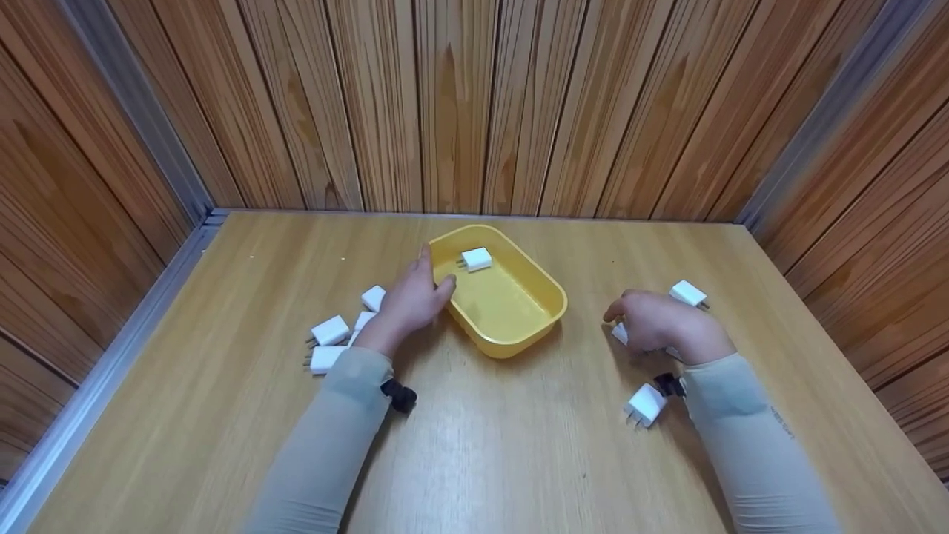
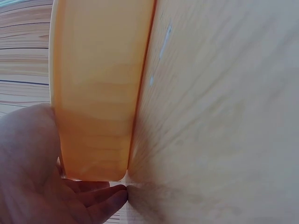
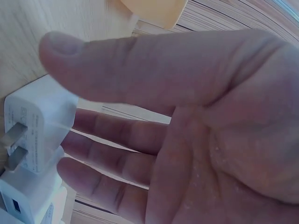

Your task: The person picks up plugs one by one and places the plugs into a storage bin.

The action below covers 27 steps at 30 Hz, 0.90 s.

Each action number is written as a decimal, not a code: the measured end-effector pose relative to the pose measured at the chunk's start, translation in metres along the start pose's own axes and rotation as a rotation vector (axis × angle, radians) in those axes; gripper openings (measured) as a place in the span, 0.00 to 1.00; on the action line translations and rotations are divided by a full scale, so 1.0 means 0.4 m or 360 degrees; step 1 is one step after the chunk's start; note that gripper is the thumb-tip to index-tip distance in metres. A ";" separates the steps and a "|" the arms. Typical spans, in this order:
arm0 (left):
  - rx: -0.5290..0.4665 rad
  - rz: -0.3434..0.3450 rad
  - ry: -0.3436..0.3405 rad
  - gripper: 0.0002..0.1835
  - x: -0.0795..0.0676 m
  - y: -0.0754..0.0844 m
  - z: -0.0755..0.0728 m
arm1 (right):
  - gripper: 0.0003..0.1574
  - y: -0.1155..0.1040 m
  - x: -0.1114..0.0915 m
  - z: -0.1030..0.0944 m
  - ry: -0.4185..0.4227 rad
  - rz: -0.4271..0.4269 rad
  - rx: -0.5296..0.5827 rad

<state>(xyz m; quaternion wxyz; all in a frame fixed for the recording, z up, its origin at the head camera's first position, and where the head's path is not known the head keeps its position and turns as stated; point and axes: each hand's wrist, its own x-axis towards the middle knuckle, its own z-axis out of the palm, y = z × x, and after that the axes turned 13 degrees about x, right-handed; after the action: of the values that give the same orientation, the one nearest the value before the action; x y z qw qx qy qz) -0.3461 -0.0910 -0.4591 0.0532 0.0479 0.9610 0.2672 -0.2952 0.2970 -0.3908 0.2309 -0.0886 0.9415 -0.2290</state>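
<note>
My left hand [image 1: 414, 298] grips the left rim of a yellow plastic tray [image 1: 504, 305], thumb over the edge and fingers outside. Inside the tray lies one white charger plug [image 1: 477, 259]. Over on the right, my right hand [image 1: 660, 320] reaches down among more white plugs. In the right wrist view its thumb and fingers are spread about a plug [image 3: 56, 121] with two metal prongs; the fingertips are close to it, without a clear pinch. Another plug [image 3: 30, 191] with a port lies just below. The hand hides part of this group in the head view.
Several white plugs [image 1: 330, 331] lie left of the tray, partly behind my left forearm. One plug [image 1: 646, 405] sits by my right wrist, another plug [image 1: 688, 293] beyond the right hand. Wood-panel walls [image 1: 452, 111] border the table [image 1: 489, 452].
</note>
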 end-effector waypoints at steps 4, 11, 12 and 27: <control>0.0006 0.0005 0.0000 0.50 0.001 0.001 0.004 | 0.34 0.007 -0.002 0.006 -0.0020 0.0004 0.0010; 0.0044 0.0012 0.0030 0.50 0.004 0.002 0.006 | 0.34 0.006 0.006 0.012 -0.0013 -0.0021 -0.0081; 0.0057 0.0013 0.0035 0.50 0.004 0.002 0.005 | 0.34 0.004 0.008 0.012 -0.0011 -0.0017 -0.0094; 0.0063 0.0006 0.0039 0.50 0.001 0.003 -0.002 | 0.31 0.002 0.022 0.010 0.0029 -0.0029 -0.0084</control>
<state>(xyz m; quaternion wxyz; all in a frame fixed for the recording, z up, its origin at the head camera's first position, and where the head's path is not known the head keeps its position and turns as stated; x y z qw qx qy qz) -0.3466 -0.0904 -0.4581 0.0401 0.0476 0.9665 0.2489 -0.3010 0.2937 -0.3975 0.2179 -0.1013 0.9484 -0.2069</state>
